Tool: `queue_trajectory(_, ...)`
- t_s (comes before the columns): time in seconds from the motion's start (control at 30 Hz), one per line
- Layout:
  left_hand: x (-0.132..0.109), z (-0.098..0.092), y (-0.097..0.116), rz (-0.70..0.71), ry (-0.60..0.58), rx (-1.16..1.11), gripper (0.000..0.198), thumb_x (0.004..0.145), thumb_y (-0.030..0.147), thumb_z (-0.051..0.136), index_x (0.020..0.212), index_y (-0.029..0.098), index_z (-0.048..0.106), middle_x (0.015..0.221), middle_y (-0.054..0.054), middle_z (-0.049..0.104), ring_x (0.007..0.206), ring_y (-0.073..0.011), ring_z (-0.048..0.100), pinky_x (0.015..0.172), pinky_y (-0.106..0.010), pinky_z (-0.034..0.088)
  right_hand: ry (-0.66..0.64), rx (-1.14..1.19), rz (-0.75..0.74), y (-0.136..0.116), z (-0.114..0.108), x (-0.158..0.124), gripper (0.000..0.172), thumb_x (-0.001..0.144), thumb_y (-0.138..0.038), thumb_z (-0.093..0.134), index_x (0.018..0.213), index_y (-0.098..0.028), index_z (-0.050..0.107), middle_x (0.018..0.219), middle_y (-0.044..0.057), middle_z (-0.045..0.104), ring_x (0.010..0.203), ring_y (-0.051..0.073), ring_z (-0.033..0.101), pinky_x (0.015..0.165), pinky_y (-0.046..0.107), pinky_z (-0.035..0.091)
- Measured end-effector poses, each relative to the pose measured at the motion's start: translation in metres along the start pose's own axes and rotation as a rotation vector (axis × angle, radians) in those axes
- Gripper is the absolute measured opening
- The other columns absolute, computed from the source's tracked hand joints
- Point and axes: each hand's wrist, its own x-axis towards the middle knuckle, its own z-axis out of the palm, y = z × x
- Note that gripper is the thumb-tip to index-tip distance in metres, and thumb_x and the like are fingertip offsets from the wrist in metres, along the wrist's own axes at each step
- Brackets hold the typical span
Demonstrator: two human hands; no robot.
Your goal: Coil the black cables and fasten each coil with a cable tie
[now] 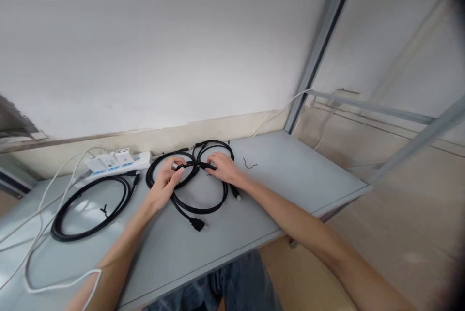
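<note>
A coiled black cable lies in front of me, its far side lifted a little between my hands. My left hand is curled round the left part of that far side, thumb and fingers closing on it. Farther right, my right hand pinches the same bundle, with its fingertips partly hidden. One wide black plug, shaped like an HDMI connector, rests on the table near the front of the coil. A second plug pokes out below my right wrist. Behind my hands lie more black cable loops, partly overlapped by the held coil.
Another coiled black cable with a twist tie lies at left. Behind it stands a white power strip with chargers plugged in. White cords cross the left side. A loose black tie lies right on the grey table.
</note>
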Motion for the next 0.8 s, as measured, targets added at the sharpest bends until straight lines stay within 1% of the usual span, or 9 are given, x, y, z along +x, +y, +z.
queue_trajectory(0.1,0.002,0.005,-0.001,-0.041,0.132,-0.27,0.053,0.096,0.044,0.054,0.051,0.018,0.04,0.125,-0.008,0.06,0.123,-0.0283,0.053,0.106,-0.04,0.047,0.136,0.133,0.023,-0.001,-0.005,-0.005,0.011,0.085,-0.019,0.071,0.081,-0.019,0.061,0.09,0.003,0.055,0.095,0.021,0.053,0.085,0.031,0.042)
queue_trajectory(0.17,0.002,0.011,0.0,-0.081,0.224,-0.485,0.05,0.093,0.04,0.059,0.051,0.018,0.043,0.129,-0.007,0.059,0.13,-0.0301,0.05,0.105,-0.041,0.051,0.188,0.259,0.011,-0.003,-0.013,-0.008,0.013,0.082,-0.02,0.071,0.08,-0.019,0.058,0.093,0.003,0.054,0.094,0.02,0.052,0.084,0.031,0.042)
queue_trajectory(0.2,0.002,0.013,0.001,-0.106,0.254,-0.597,0.048,0.092,0.038,0.06,0.052,0.017,0.046,0.129,-0.008,0.059,0.132,-0.031,0.049,0.104,-0.043,0.054,0.177,0.324,0.005,-0.005,-0.017,-0.009,0.014,0.081,-0.02,0.07,0.079,-0.02,0.056,0.092,0.002,0.054,0.09,0.018,0.052,0.082,0.03,0.042)
queue_trajectory(0.27,0.002,0.016,0.003,-0.167,0.276,-0.804,0.045,0.09,0.036,0.061,0.052,0.017,0.048,0.127,-0.009,0.062,0.133,-0.0329,0.05,0.101,-0.047,0.057,0.055,0.464,0.018,-0.008,-0.025,-0.012,0.018,0.082,-0.022,0.068,0.076,-0.02,0.051,0.083,-0.001,0.052,0.078,0.015,0.05,0.073,0.028,0.041)
queue_trajectory(0.37,0.0,0.016,0.004,-0.247,0.295,-1.028,0.05,0.09,0.033,0.058,0.046,0.018,0.038,0.117,-0.01,0.068,0.129,-0.0316,0.054,0.106,-0.051,0.054,-0.219,0.68,0.062,-0.016,-0.035,-0.016,0.028,0.086,-0.031,0.065,0.073,-0.022,0.041,0.07,-0.006,0.043,0.063,0.012,0.04,0.062,0.026,0.035)
queue_trajectory(0.43,-0.002,0.014,0.004,-0.273,0.331,-1.113,0.053,0.089,0.032,0.057,0.044,0.019,0.033,0.111,-0.009,0.07,0.127,-0.0293,0.057,0.113,-0.051,0.049,-0.312,0.763,0.058,-0.022,-0.04,-0.019,0.034,0.088,-0.037,0.065,0.073,-0.022,0.038,0.068,-0.006,0.039,0.061,0.011,0.036,0.059,0.025,0.032)
queue_trajectory(0.53,-0.002,0.011,0.009,-0.286,0.367,-1.138,0.051,0.086,0.032,0.058,0.044,0.021,0.031,0.106,-0.008,0.072,0.129,-0.0291,0.056,0.119,-0.052,0.044,-0.316,0.774,0.051,-0.028,-0.045,-0.022,0.039,0.091,-0.045,0.065,0.074,-0.022,0.04,0.069,-0.006,0.04,0.062,0.011,0.035,0.059,0.026,0.029)
queue_trajectory(0.7,0.001,0.007,0.017,-0.319,0.397,-1.13,0.051,0.082,0.03,0.061,0.043,0.022,0.029,0.094,-0.008,0.072,0.129,-0.0288,0.056,0.12,-0.052,0.042,-0.208,0.828,0.119,-0.029,-0.038,-0.025,0.037,0.1,-0.054,0.051,0.083,-0.021,0.05,0.075,-0.002,0.052,0.066,0.012,0.048,0.06,0.025,0.036)
queue_trajectory(0.8,0.001,0.006,0.017,-0.329,0.399,-1.21,0.051,0.082,0.028,0.063,0.044,0.022,0.029,0.09,-0.01,0.071,0.129,-0.0273,0.056,0.12,-0.047,0.043,-0.11,0.9,0.193,-0.026,-0.031,-0.024,0.034,0.095,-0.053,0.06,0.089,-0.02,0.055,0.076,-0.002,0.057,0.065,0.012,0.052,0.057,0.024,0.038)
